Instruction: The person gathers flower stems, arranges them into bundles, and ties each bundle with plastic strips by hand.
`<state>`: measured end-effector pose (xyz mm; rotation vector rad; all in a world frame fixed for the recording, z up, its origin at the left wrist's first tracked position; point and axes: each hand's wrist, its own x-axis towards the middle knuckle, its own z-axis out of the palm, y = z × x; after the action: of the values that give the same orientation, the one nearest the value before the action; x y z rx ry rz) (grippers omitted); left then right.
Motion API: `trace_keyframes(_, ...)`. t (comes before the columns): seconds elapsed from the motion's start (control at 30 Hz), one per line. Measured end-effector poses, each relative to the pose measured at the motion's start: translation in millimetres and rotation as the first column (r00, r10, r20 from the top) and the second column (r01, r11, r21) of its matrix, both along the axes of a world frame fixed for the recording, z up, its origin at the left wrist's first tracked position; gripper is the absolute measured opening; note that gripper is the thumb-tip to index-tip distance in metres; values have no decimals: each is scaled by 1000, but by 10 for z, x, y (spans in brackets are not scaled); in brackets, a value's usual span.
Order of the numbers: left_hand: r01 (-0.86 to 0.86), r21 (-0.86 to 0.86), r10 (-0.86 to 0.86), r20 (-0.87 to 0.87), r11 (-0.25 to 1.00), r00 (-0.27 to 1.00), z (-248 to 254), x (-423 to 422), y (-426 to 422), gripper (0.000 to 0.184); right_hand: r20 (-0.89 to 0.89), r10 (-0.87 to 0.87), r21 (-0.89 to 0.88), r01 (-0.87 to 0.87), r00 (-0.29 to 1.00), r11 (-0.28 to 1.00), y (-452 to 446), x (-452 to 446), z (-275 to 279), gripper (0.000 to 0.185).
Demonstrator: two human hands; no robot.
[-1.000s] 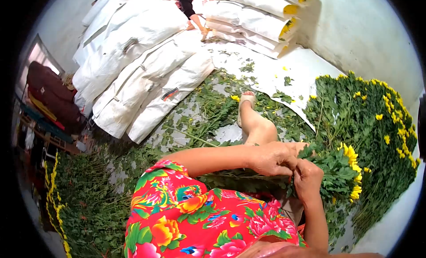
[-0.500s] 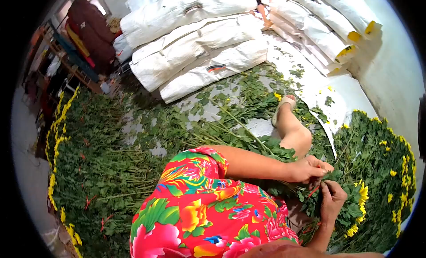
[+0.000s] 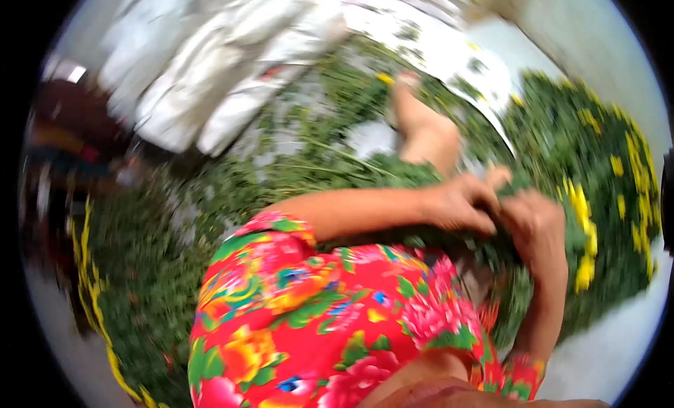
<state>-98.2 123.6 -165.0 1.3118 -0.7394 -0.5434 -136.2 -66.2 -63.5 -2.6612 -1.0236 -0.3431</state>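
Observation:
A bunch of yellow chrysanthemums (image 3: 584,243) lies across my lap, its flower heads pointing right and its green stems partly under my hands. My left hand (image 3: 463,201) reaches in from the left, fingers curled at the stems. Close beside it, my right hand (image 3: 535,215) is closed at the leafy part just behind the flowers. Motion blur smears both hands, and the exact contact of the fingertips is hidden. Below the right hand, red strands (image 3: 488,313) hang near my floral clothing.
White wrapped bundles (image 3: 232,64) are stacked at the upper left. Chrysanthemums are piled along the right wall (image 3: 618,162), and a long row of stems (image 3: 140,282) spreads over the left floor. Loose leaves and a bare leg (image 3: 428,131) lie ahead, beside a white sheet (image 3: 491,75).
The view has swung and blurred, so the surroundings appear turned and shifted left. Both hands sit higher in view, and the right hand has turned back-up over the bunch.

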Motion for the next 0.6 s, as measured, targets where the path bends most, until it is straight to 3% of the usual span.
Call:
trace_keyframes(0.03, 6, 145, -2, -24, 989, 1000, 116, 10, 25, 18, -75, -19, 22, 21, 997, 1000, -26, 22, 4, 8)
trace_keyframes(0.07, -32, 105, 21, 100, 994, 995, 12, 62, -15, 14, -54, 8, 43, -5, 998, 999, -92, 58, -32, 7)
trace_keyframes(0.13, -32, 163, 73, -250, 986, 965, 161, 42, -55, 12, 62, -158, 71, 154, 985, 986, -131, 51, -31, 4)
trace_keyframes(0.17, -74, 114, 100, -246, 991, 964, 67, 82, -66, 12, 31, -266, 262, 249, 964, 932, -183, 39, -50, 4)
trace_keyframes(0.2, -131, 71, 144, -229, 989, 963, 9, 124, -65, 12, 4, -356, 452, 316, 935, 834, -239, 25, -79, 4)
trace_keyframes(0.27, -116, -13, 106, -324, 993, 940, -2, 162, -31, 17, -165, -479, 737, 430, 862, 521, -329, -56, -164, 9)
trace_keyframes(0.33, -117, -5, 109, -323, 993, 940, -19, 156, -17, 17, -313, -336, 690, 456, 888, 562, -235, -189, -180, 12)
trace_keyframes(0.4, -95, 31, 100, -286, 995, 953, 10, 141, -19, 16, -196, -223, 577, 296, 955, 762, -93, -180, -270, 25)
trace_keyframes(0.47, -54, 1, 52, -288, 999, 956, 13, 132, -13, 16, -138, -218, 505, 258, 966, 823, -23, -132, -409, 27)
trace_keyframes(0.6, 21, -26, -28, -313, 999, 949, 44, 135, 18, 17, -352, -206, 465, 362, 913, 808, -125, -124, -351, 11)
